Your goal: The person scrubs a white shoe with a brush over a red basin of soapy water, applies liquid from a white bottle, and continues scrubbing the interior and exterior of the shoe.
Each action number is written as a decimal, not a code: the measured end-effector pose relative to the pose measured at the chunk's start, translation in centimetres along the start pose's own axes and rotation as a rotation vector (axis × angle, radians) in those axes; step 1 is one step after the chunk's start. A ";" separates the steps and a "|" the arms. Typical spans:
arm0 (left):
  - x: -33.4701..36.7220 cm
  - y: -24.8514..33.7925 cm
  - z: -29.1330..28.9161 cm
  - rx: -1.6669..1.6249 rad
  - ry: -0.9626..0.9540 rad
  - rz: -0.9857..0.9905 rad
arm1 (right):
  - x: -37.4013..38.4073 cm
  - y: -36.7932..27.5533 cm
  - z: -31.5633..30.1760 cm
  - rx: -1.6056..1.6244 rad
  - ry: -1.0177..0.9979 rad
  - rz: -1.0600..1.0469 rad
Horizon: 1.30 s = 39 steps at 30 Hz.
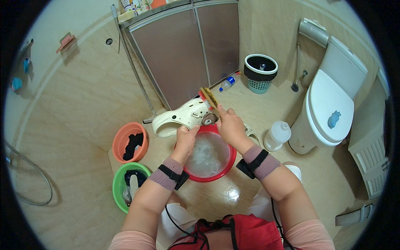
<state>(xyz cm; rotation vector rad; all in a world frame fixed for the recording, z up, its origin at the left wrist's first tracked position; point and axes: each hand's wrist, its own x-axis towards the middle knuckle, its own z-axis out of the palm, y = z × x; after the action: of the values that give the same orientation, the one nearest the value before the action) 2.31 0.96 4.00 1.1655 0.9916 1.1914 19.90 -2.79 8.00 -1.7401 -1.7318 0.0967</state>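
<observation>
My left hand (186, 139) grips a cream clog (185, 115) by its near side. The clog has holes and a brown round bear charm on its upper, and it is held tilted above the far rim of a red basin (230, 166). In my right hand (230, 127) is a scrub brush (209, 98) with a yellow-brown back and red and white bristles. Its bristles rest against the toe of the clog. Cloudy, foamy water (206, 155) fills the basin. Part of a second cream clog (253, 135) shows on the floor, right of my right hand.
At left stand an orange basin (118, 143) with dark cloth and a green basin (117, 191) holding several things. A white jug (278, 135) stands right, before the toilet (329, 100). Beyond are a cabinet (171, 54), a lying bottle (227, 83) and a bin (260, 79).
</observation>
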 end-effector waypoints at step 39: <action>3.2 0.1 -0.5 -0.726 -0.084 -0.213 | 2.2 2.6 0.0 0.337 0.085 0.266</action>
<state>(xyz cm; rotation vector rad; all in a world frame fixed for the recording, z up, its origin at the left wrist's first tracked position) 2.23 4.20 4.12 0.5138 0.5210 1.1726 22.37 -0.55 7.57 -1.6826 -1.3266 0.4019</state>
